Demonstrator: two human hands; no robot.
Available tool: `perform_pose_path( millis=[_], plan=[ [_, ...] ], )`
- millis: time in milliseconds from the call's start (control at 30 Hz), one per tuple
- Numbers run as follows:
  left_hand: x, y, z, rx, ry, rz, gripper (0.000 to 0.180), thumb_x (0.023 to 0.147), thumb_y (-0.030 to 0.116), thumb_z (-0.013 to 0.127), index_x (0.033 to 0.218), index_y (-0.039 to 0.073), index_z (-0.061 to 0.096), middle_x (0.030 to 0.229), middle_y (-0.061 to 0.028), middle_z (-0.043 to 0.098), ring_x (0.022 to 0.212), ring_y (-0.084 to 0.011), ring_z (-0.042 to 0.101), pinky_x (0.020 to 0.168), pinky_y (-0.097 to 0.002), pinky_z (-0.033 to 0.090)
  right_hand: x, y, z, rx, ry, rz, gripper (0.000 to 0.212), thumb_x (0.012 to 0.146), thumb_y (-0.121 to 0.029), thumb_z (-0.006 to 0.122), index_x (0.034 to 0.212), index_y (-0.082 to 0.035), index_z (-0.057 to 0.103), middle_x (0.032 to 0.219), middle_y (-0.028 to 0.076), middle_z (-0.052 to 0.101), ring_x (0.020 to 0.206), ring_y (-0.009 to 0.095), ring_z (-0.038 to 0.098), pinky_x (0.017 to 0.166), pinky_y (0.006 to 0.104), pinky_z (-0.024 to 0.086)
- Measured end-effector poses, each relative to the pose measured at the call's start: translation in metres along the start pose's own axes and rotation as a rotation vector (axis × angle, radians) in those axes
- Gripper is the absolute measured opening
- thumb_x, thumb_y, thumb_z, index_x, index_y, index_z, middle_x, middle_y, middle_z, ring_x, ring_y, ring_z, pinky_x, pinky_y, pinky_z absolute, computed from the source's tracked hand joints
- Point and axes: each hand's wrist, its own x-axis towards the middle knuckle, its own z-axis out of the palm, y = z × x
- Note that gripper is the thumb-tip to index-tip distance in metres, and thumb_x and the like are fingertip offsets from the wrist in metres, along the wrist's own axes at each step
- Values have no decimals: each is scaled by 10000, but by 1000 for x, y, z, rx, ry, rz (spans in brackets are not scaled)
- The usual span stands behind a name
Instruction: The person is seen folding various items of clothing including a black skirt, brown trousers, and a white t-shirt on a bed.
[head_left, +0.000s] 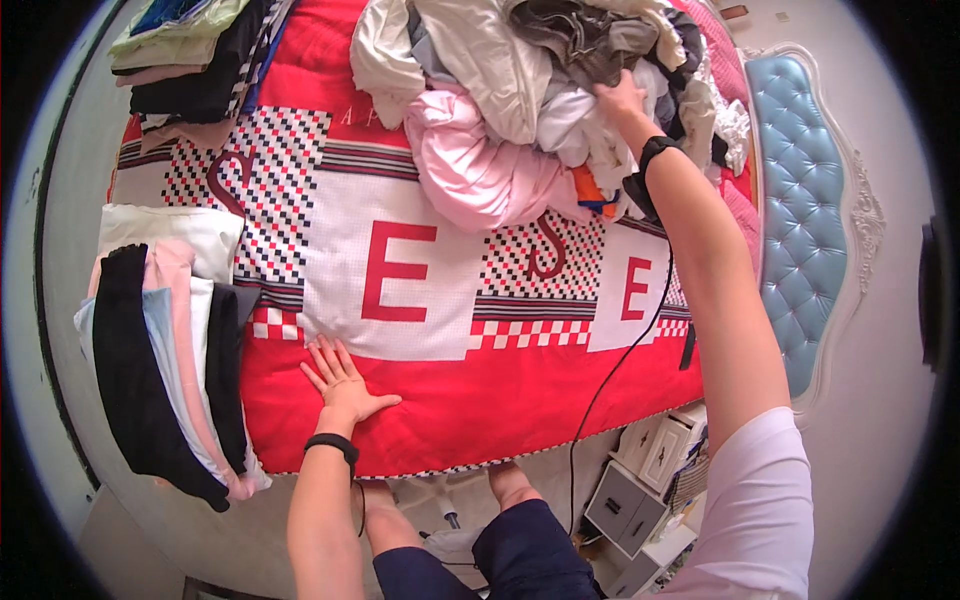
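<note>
A red patterned bedspread (500,405) spreads beneath everything. A loose heap of clothes (495,85) lies across its far side; a row of folded clothes (135,380) lines the left edge. On the heap's far right sits a grey-brown garment (600,45). The right hand (622,97) touches it, fingertips hidden, grip unclear; the left hand (342,388) presses down, fingers spread, on the bedspread.
</note>
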Motion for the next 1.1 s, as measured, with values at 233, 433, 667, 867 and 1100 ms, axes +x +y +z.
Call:
perform_pose_path(
  millis=[233,433,667,867,1100],
  plan=[
    [0,6,-4,34,-1,-15,1639,521,899,676,1519,-91,-165,1593,-307,-234,1459,-468,-280,1125,-683,-156,-25,26,-1,298,167,-174,380,830,-256,600,1128,-21,624,944,199,713,919,376,687,847,445,518],
    [-3,-3,-1,57,16,-39,1667,495,896,696,1516,-79,-190,1592,-307,-239,1460,-458,-289,1130,-673,-150,-179,31,-19,933,-79,-91,277,868,-120,549,1097,15,627,762,51,622,568,120,550,515,293,465],
    [-6,5,0,70,56,-49,1669,501,873,720,1507,-86,-204,1589,-320,-233,1457,-461,-290,1130,-669,-149,-445,104,-44,696,-569,-286,359,826,-32,538,1173,35,599,1017,218,692,938,303,682,837,387,522],
    [12,-8,26,147,227,-10,1649,522,729,826,1503,-52,-244,1595,-295,-241,1472,-459,-262,1143,-675,-90,-515,213,-22,723,-970,-91,408,896,-184,705,1242,-17,567,1023,120,663,922,190,641,815,338,531],
    [-32,-17,29,108,449,121,1428,661,678,786,1557,-45,-59,1638,-264,-84,1521,-418,-125,1169,-651,-36,-603,343,-61,494,-987,157,249,962,-250,629,1054,-21,661,946,113,708,870,169,663,780,356,530]
  ],
)
